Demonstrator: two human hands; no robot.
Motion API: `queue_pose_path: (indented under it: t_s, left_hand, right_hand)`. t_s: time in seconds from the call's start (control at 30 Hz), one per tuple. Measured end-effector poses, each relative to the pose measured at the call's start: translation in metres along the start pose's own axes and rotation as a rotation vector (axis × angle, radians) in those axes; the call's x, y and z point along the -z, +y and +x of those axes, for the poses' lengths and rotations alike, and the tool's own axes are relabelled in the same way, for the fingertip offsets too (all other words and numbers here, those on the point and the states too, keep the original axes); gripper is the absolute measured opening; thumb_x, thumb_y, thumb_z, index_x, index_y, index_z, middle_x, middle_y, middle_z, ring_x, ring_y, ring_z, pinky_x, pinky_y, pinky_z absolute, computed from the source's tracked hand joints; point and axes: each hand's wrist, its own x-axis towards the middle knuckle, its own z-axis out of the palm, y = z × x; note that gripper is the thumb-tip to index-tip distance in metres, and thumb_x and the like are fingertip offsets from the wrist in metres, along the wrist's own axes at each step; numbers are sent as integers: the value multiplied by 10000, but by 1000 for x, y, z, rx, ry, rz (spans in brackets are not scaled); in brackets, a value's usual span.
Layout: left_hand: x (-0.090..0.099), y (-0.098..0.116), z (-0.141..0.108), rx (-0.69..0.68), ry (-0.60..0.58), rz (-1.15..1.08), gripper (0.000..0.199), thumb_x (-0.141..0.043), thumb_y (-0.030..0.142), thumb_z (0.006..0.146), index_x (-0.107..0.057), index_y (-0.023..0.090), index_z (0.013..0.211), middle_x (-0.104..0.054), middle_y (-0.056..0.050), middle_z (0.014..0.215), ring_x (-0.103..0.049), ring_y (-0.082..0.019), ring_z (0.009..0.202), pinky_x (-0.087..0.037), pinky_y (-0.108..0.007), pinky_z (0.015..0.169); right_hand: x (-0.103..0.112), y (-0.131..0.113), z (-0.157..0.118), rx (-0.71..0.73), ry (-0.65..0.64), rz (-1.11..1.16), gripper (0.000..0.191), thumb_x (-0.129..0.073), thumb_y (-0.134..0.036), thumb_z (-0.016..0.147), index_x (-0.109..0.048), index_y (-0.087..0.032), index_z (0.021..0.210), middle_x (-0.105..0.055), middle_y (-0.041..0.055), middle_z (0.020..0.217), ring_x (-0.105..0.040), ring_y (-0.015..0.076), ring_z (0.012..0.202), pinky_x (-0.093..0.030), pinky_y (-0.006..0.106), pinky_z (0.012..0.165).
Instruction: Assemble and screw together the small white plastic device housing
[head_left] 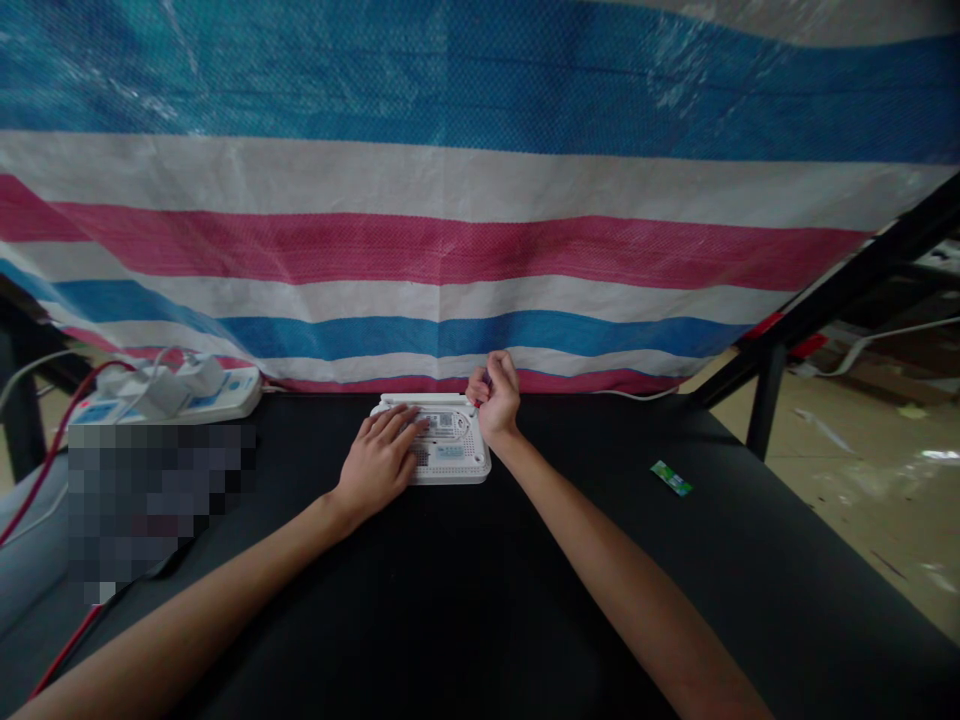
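A white device [450, 465] with vent holes and a printed label lies flat on the black table [450, 600]. My left hand [382, 455] rests on its left part, palm down with the fingers spread. Just above the device's right back corner, my right hand [496, 400] is raised with its fingers curled in. Whether anything small is between those fingers cannot be made out.
A white power strip [240, 393] with plugs stands at the back left, with red and white cables beside it. A blurred dark patch covers the left of the table. A small green packet [671, 478] lies to the right. Behind hangs a striped sheet [442, 250].
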Motion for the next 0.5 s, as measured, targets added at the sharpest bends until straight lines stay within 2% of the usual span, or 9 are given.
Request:
queue_pose_path:
  t_s: [0.27, 0.5]
  left_hand:
    - [0, 0, 0, -2, -4, -2, 421, -447, 174, 880, -581, 161, 1279, -560, -124, 1367, -459, -291, 1313, -367, -492, 1075]
    - [-1, -1, 0, -7, -13, 20, 430, -444, 179, 882, -569, 164, 1293, -552, -121, 1376, -464, -286, 1308, -369, -489, 1068]
  right_hand:
    - [1, 2, 3, 10, 7, -3, 353, -649, -481, 777, -398, -238, 720, -355, -109, 447, -252, 62, 365, -228, 189, 390]
    - [7, 4, 9, -10, -55, 37, 373, -625, -517, 797, -482, -210, 640, -403, -72, 440, -316, 66, 356, -295, 214, 404]
